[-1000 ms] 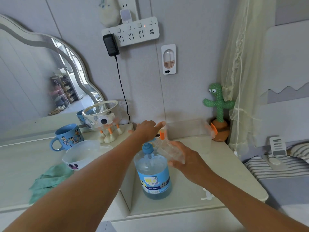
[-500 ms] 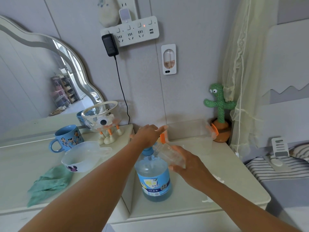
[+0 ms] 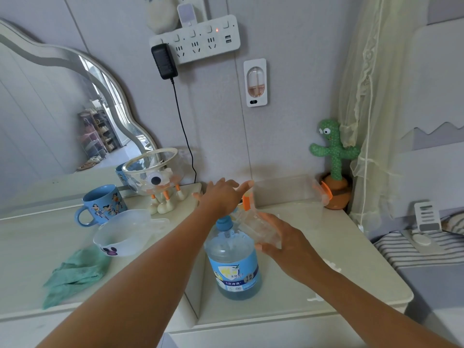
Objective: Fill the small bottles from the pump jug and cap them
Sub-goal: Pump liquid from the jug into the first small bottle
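Cloth: a crumpled green fabric cloth (image 3: 72,275) lay on the cream table (image 3: 276,310), at 8 o'clock from the jug and near the front edge.
Mug: a blue ceramic mug printed with cartoon figures (image 3: 103,204) stood at 10 o'clock from the jug, its handle turned to 9 o'clock.
Bowl: a white plastic bowl with a black mouse print (image 3: 125,234) sat between the cloth and the mug, just beside the mug.
Glass bowl: a clear glass bowl on a white stand with orange legs (image 3: 153,172) stood by the wall at 11 o'clock.
Left hand: the left hand (image 3: 221,197) lay palm down on the jug's blue pump head. Its fingers were straight and spread toward 1 o'clock, released and gripping nothing.
Pump jug: a large clear plastic pump jug with a blue label (image 3: 233,262) stood upright mid-table, with blue liquid in its lower part.
Small bottle: a small clear plastic bottle with an orange neck collar (image 3: 256,224) was held off the table at the pump head's 2 o'clock. It was tilted, with its neck toward 11 o'clock. Its fill could not be told.
Right hand: the right hand (image 3: 288,244) grasped the bottle's body, fingers curled round it.
Box: a clear plastic box with an orange latch (image 3: 288,189) sat against the wall at 1 o'clock.
Cactus: a green plush cactus in an orange pot (image 3: 334,151) stood in the corner at 2 o'clock.
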The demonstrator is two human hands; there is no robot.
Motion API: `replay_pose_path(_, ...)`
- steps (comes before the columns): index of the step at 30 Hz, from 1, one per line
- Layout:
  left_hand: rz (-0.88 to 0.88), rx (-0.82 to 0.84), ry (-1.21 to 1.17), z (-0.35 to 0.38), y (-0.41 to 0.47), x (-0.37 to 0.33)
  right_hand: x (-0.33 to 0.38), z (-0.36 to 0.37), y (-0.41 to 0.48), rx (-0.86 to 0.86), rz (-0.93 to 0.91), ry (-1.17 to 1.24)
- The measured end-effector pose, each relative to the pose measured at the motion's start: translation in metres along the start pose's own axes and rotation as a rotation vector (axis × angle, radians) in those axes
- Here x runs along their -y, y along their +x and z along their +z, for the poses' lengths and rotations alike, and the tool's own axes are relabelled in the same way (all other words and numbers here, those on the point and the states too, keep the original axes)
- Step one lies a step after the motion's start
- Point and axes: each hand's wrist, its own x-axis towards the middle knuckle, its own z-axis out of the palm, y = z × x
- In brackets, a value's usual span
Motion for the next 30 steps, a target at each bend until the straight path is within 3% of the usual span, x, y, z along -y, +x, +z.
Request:
replay_pose_path(12,-0.066,0.017,-0.133,-0.004,-0.007,-0.002,0.002,0.000,-0.005,0.011,0.017,-0.009)
replay_pose_path(21,0.056,0.009,-0.094,-0.005,-0.004,-0.008,0.000,0.001,-0.002,0.002,-0.002,-0.005)
replay_pose_path(30,0.038,0.003,-0.005,0.009,0.002,-0.002,-0.010,0.006,-0.001,-0.012,0.030,0.023)
